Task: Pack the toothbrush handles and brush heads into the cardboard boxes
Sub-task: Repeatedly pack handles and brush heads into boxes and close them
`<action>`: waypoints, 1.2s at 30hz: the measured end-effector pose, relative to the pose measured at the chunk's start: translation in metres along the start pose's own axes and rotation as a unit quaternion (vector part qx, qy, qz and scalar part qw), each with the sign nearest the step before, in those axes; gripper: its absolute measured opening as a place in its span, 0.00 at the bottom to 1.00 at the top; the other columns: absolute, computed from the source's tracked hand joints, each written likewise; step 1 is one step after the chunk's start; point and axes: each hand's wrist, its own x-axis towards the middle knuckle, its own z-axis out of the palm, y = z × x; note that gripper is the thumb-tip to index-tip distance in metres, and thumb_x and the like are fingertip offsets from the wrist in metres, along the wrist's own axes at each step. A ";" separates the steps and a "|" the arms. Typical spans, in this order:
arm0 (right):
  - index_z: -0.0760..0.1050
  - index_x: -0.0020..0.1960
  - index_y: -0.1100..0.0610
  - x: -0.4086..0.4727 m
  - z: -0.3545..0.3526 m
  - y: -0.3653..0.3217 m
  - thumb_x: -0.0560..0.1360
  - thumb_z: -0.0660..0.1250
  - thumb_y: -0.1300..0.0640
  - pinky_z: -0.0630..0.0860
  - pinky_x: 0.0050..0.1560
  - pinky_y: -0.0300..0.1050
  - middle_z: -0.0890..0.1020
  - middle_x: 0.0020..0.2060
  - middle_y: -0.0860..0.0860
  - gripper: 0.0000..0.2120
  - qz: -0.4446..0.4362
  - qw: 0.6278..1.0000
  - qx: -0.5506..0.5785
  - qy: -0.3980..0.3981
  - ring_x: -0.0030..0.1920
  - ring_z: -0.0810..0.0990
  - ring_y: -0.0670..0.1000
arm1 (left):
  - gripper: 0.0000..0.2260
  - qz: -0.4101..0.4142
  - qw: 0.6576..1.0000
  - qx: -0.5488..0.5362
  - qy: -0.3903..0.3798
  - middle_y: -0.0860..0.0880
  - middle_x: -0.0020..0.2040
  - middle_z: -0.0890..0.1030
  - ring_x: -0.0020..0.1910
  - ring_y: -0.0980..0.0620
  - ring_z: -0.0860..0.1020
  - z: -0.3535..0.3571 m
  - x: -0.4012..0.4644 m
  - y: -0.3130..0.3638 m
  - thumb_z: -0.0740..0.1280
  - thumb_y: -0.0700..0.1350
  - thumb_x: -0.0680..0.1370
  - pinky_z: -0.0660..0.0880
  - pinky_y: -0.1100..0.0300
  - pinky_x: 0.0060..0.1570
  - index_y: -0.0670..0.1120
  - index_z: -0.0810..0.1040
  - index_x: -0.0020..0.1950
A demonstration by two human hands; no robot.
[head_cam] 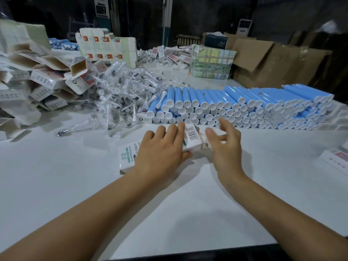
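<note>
- My left hand [162, 147] grips a small cardboard box [192, 138], barcode side up, fingers over its top and thumb under its near edge, just above the white table [169, 204].
- My right hand [224, 140] is loose, fingers spread and a little blurred, just beside the box's right end; it holds nothing that I can make out. Whether the flap there is open or tucked I cannot tell.
- A second box [128, 157] lies flat under my left wrist, looking closed, so I judge it done.
- Much is left: the blue toothbrush handles [235, 106] lie stacked in long rows right behind my hands, white end caps toward me.
- The wrapped brush heads [120, 95] lie in a big heap at left, beyond the handles' left end.
- Open empty cartons [47, 76] are piled at far left, waiting to be filled.
- A few boxes [337, 159] sit at the table's right edge; whether they are packed I cannot say.
- By my reckoning the job is early on.
</note>
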 end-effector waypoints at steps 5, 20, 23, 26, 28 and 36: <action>0.78 0.57 0.62 0.003 0.002 -0.004 0.69 0.66 0.48 0.80 0.42 0.48 0.83 0.52 0.59 0.22 0.322 0.830 0.411 -0.194 0.47 0.83 0.56 | 0.34 0.004 1.000 -0.001 0.020 0.46 0.49 0.80 0.40 0.45 0.77 0.001 0.001 0.004 0.56 0.65 0.74 0.71 0.55 0.36 0.39 0.75 0.66; 0.67 0.70 0.58 -0.023 0.007 0.012 0.80 0.55 0.48 0.74 0.60 0.59 0.79 0.59 0.56 0.22 -0.006 0.981 -0.040 -0.187 0.59 0.78 0.55 | 0.30 0.072 0.996 0.046 0.026 0.45 0.52 0.80 0.42 0.46 0.77 -0.004 -0.011 0.015 0.56 0.59 0.77 0.72 0.54 0.39 0.38 0.72 0.69; 0.81 0.56 0.56 -0.017 0.002 0.007 0.80 0.56 0.48 0.79 0.52 0.53 0.83 0.52 0.57 0.19 0.126 0.961 0.164 -0.184 0.54 0.81 0.56 | 0.34 0.067 0.997 0.035 0.014 0.44 0.54 0.79 0.43 0.45 0.77 -0.003 -0.010 0.012 0.57 0.64 0.77 0.73 0.54 0.40 0.37 0.70 0.70; 0.79 0.56 0.61 -0.014 -0.002 0.006 0.82 0.55 0.55 0.80 0.43 0.49 0.83 0.49 0.59 0.16 0.150 0.940 0.235 -0.195 0.49 0.82 0.56 | 0.33 0.062 0.998 0.021 0.016 0.43 0.54 0.79 0.43 0.44 0.77 -0.004 -0.010 0.010 0.51 0.61 0.78 0.73 0.54 0.39 0.37 0.71 0.69; 0.75 0.63 0.62 -0.014 -0.001 0.008 0.82 0.55 0.59 0.80 0.44 0.50 0.82 0.51 0.59 0.15 0.130 0.951 0.210 -0.188 0.50 0.82 0.57 | 0.32 0.066 0.997 0.008 0.026 0.43 0.54 0.79 0.43 0.43 0.77 -0.002 -0.010 0.009 0.49 0.60 0.79 0.73 0.53 0.39 0.36 0.71 0.69; 0.73 0.66 0.56 -0.012 -0.002 0.008 0.80 0.55 0.62 0.80 0.51 0.60 0.85 0.48 0.57 0.17 0.141 0.948 0.238 -0.159 0.50 0.83 0.56 | 0.31 0.070 0.996 -0.031 0.046 0.42 0.55 0.78 0.44 0.42 0.76 0.002 -0.011 0.005 0.55 0.61 0.79 0.72 0.52 0.40 0.37 0.70 0.69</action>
